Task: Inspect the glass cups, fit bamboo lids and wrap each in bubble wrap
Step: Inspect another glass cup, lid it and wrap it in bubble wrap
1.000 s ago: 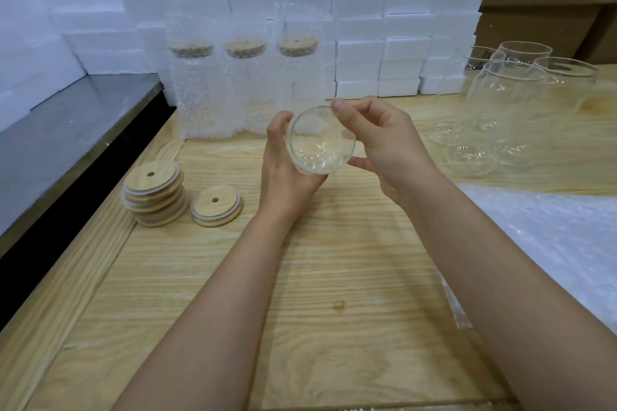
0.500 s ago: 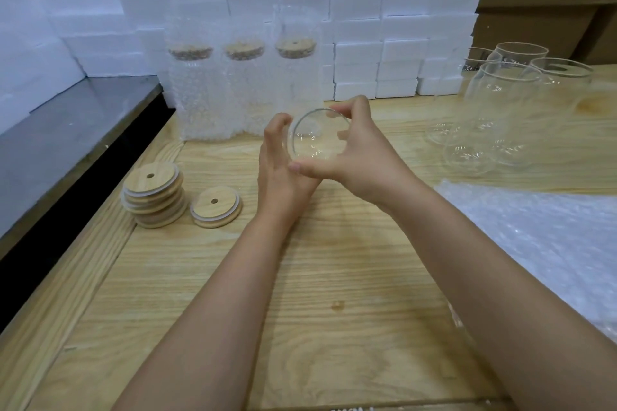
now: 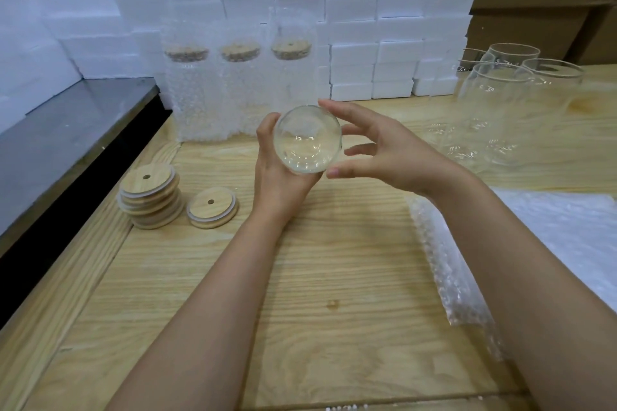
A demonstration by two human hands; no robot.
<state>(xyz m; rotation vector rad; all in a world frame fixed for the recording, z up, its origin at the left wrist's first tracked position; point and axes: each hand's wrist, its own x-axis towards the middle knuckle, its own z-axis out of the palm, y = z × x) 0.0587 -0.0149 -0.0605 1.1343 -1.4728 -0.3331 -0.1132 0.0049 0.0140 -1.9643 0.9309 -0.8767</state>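
Fingers point(image 3: 350, 114) of the right hand point(image 3: 397, 157) are spread wide in the head view. The index tip and thumb just touch the edge of a glass cup point(image 3: 307, 140), probably to turn it for checking. The left hand point(image 3: 277, 177) curls round the cup from behind and holds it above the table point(image 3: 334, 277). One round end faces the camera, which suits looking through the glass for flaws. A stack of lids point(image 3: 148, 195) and a single lid point(image 3: 212, 207) wait near the left hand. Bubble wrap point(image 3: 567, 237) lies to the right. Three wrapped cups point(image 3: 240, 93) stand behind the hands, and bare cups point(image 3: 500, 103) stand at the far right.
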